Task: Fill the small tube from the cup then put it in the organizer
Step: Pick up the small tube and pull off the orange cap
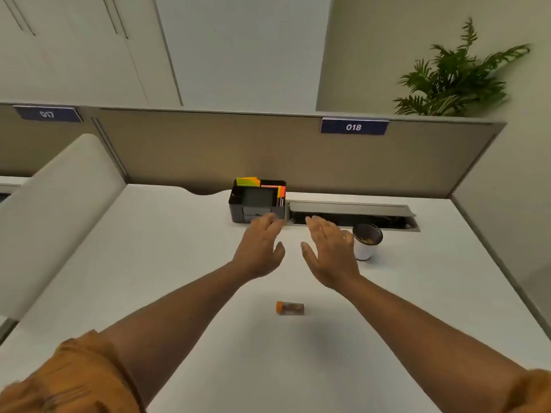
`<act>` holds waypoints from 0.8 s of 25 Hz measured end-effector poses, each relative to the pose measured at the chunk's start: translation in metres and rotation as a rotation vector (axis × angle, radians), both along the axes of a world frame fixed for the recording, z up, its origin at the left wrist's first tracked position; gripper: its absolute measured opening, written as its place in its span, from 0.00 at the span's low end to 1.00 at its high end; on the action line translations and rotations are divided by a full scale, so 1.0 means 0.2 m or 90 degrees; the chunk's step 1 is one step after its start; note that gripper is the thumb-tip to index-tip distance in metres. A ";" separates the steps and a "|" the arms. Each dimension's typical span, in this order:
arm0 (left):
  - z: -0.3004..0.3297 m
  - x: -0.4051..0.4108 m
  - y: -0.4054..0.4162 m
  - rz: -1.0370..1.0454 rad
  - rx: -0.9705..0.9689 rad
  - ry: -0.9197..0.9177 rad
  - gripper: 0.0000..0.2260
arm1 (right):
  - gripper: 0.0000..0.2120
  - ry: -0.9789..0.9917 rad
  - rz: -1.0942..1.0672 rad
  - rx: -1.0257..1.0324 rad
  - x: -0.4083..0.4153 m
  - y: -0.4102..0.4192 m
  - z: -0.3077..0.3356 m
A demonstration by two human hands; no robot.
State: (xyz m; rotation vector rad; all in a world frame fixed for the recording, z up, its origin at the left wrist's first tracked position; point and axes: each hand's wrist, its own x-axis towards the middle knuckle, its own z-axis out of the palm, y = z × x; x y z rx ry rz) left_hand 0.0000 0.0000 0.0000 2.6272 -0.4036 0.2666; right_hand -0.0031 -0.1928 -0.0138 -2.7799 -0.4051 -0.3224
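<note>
- The left hand (260, 248) is held over the bench (167, 263) with fingers spread flat, holding nothing, its fingertips in front of the organizer (256, 204).
- The right hand (329, 254) is just beside it, also spread wide and empty, palm turned inward.
- The cup (366, 241) stands upright just right of the right hand, near the bench's far edge, something yellowish inside.
- The small tube (289, 308) lies on its side between the forearms, toward the near edge, orange cap pointing left.
- The black organizer sits at the far edge against the partition (208, 150), coloured slips standing in its back compartments.
</note>
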 end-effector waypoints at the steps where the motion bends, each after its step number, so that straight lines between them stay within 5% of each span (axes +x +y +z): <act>1: -0.07 -0.01 0.00 0.000 -0.001 0.077 0.21 | 0.27 0.060 -0.008 -0.001 -0.01 0.00 -0.07; 8: -0.53 -0.09 0.04 -0.069 0.029 0.368 0.23 | 0.19 0.311 0.023 0.102 -0.06 -0.07 -0.46; 13: -0.73 -0.12 0.04 -0.098 0.022 0.425 0.26 | 0.22 0.468 0.060 0.134 -0.11 -0.07 -0.62; 20: -0.80 -0.12 0.02 -0.072 -0.059 0.438 0.09 | 0.06 0.467 0.112 0.112 -0.11 -0.03 -0.74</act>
